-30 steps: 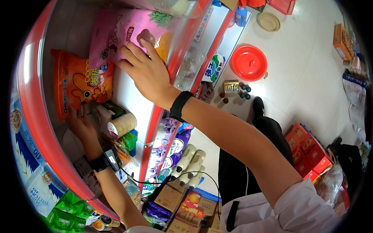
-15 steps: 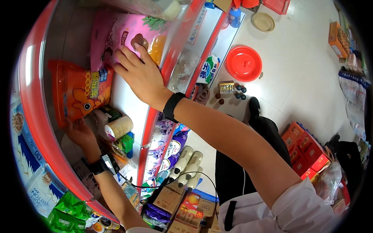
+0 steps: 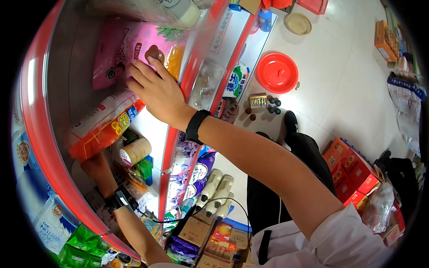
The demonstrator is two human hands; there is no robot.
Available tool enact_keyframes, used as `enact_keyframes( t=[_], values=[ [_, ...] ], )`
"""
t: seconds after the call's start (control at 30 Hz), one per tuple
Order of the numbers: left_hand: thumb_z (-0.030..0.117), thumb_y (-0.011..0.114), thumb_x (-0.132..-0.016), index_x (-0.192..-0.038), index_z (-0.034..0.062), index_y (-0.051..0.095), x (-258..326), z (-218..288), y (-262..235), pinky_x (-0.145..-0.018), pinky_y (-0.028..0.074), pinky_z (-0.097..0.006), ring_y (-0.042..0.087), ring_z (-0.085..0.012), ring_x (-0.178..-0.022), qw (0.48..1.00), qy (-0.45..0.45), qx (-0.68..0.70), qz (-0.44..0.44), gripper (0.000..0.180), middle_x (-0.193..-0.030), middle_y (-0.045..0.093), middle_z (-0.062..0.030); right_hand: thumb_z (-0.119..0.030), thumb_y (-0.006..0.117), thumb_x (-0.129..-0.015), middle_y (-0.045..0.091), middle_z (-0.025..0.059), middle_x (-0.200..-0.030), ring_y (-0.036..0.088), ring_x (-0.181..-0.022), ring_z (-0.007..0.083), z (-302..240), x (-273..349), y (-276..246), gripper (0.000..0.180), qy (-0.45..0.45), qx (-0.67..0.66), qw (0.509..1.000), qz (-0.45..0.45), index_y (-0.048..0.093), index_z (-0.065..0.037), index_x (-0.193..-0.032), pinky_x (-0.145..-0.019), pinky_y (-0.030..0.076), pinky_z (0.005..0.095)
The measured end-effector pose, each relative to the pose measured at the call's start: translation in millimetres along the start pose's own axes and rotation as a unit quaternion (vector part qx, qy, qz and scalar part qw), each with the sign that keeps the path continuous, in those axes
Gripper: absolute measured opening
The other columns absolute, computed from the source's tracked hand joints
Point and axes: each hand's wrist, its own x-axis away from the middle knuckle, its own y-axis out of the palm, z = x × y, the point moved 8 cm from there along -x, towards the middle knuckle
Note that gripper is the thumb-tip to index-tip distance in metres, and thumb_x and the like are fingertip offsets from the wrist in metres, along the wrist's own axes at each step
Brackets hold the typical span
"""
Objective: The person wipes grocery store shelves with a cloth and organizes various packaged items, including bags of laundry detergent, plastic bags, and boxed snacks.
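While gripping the orange snack bag from below at seven o'clock with the left hand, steady its upper edge with the spread right hand, tilting gently onto the shelf beneath the pink packet.

Open white shelf beneath right hand; blocked left by orange packet, above by pink bag, below by paper roll

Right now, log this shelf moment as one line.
left hand: grips tilted orange snack bag | right hand: fingers on pink plastic packet | red-edged shelf: beige tape roll beside bag
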Motion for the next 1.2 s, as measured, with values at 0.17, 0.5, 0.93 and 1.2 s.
enact_keyframes(
  t=[0.17,0.5,0.93,1.2],
  values=[
    [0.01,0.05,-0.104,-0.144,-0.0035,0.04,38.9,23.8,99.2,-0.112,0.043,-0.042,0.052,-0.0258,-0.131,0.884,0.131,-0.44,-0.086,0.044,-0.145,0.049,-0.018,0.0,0.066,-0.068,0.055,0.0111,-0.134,0.044,-0.136,0.0275,16.8,1.9,-18.2,0.048,-0.006,-0.148,0.989,-0.024,0.062,-0.004,-0.116,-0.119,0.027,0.0464],
    [0.043,0.073,-0.087,-0.151,-0.0062,0.029,163.3,53.6,171.4,-0.111,0.043,-0.049,0.052,-0.0363,-0.131,0.824,0.228,-0.512,0.08,0.092,-0.142,0.05,-0.0251,-0.009,0.071,-0.082,0.054,0.0164,-0.138,0.055,-0.123,0.0342,34.1,93.8,-115.3,0.06,0.089,-0.336,0.926,-0.149,0.05,-0.003,-0.138,-0.106,0.046,0.0446],
    [0.035,0.074,-0.085,-0.127,-0.003,0.038,193.2,74.2,193.7,-0.106,0.046,-0.049,0.055,-0.0317,-0.112,0.842,0.228,-0.472,0.13,0.067,-0.12,0.055,-0.021,-0.004,0.066,-0.086,0.027,0.0168,-0.161,0.036,-0.146,0.0295,-14.9,134.6,-47.0,0.087,0.314,-0.676,0.66,-0.093,0.019,-0.007,-0.158,-0.114,0.039,0.0386],
    [0.03,0.075,-0.084,-0.113,-0.001,0.044,230.6,100.6,196.4,-0.103,0.047,-0.049,0.056,-0.0289,-0.1,0.843,0.256,-0.451,0.144,0.052,-0.106,0.059,-0.0186,-0.048,0.051,-0.102,0.036,0.0105,-0.154,0.04,-0.14,0.0191,-7.4,132.6,-46.0,0.071,0.463,-0.822,0.286,-0.168,0.024,-0.013,-0.157,-0.107,0.04,0.0331]
  ],
)
